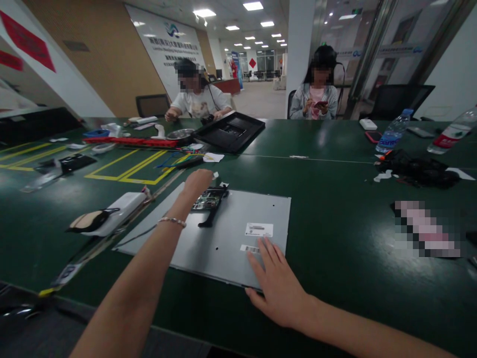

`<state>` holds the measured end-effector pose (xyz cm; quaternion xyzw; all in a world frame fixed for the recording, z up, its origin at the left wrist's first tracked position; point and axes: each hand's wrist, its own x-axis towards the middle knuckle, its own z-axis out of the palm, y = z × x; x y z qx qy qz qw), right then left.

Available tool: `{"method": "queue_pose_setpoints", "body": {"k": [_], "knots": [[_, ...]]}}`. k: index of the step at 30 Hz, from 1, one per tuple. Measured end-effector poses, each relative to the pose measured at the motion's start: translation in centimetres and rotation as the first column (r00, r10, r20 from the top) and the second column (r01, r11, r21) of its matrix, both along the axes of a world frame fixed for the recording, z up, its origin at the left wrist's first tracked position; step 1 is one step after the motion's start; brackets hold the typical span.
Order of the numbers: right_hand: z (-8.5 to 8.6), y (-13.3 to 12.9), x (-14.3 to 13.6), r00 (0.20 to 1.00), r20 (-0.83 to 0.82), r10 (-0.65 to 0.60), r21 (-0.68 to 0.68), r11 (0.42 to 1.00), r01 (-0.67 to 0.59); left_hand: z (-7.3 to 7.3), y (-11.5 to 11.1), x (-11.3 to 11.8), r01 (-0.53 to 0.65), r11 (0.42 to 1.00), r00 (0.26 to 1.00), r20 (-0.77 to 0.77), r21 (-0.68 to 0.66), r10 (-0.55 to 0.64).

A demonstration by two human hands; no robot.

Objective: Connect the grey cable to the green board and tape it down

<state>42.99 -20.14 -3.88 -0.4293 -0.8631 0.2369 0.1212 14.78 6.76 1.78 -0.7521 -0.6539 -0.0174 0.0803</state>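
A flat silver metal panel (238, 253) lies on the green table, with two white labels on its right part. On its upper part sits a green circuit board (208, 199) with a black bracket (213, 214) along its right side. My left hand (200, 183) is closed at the board's upper left edge; what its fingers hold, if anything, is hidden. My right hand (275, 283) rests open on the panel's lower right corner, fingers spread just under the labels.
A white power strip (124, 211) lies left of the panel. Beyond are a black plastic frame (233, 132), coloured wires and a red strip (130, 141). Black cables (417, 166), bottles (395, 130) and a pixelated object stand or lie right. Two people sit opposite.
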Motion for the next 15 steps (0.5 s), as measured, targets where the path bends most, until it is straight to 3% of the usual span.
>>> {"method": "queue_pose_setpoints", "body": {"k": [6,15], "knots": [[0.0,0.0,-0.1,1.000,0.006,-0.006,0.007,1.000,0.006,-1.8,0.0,-2.7,-0.060,0.998,0.998,-0.034,-0.022,0.059],[-0.5,-0.3,0.2,1.000,0.021,0.014,0.024,1.000,-0.015,-3.2,-6.2,-9.2,-0.267,0.963,0.951,0.171,0.028,0.258]]}}
